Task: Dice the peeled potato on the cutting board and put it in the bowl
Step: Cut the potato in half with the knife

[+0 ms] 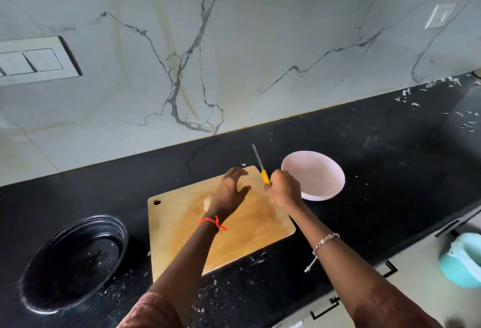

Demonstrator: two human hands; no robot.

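Observation:
A wooden cutting board [182, 226] lies on the black counter. A pale peeled potato [208, 201] sits on it, mostly hidden under my left hand [231, 192], whose fingers are spread over it; whether they touch it I cannot tell. My right hand [285, 189] grips a yellow-handled knife [261, 168] at the board's far right corner, blade pointing away toward the wall. An empty white bowl [320, 171] stands just right of the board, close to my right hand.
A black round plate [75, 262] sits left of the board. The marble wall rises behind the counter [377, 150]. White scraps [429, 88] litter the counter's far right. A teal bin [462, 262] stands on the floor at the right.

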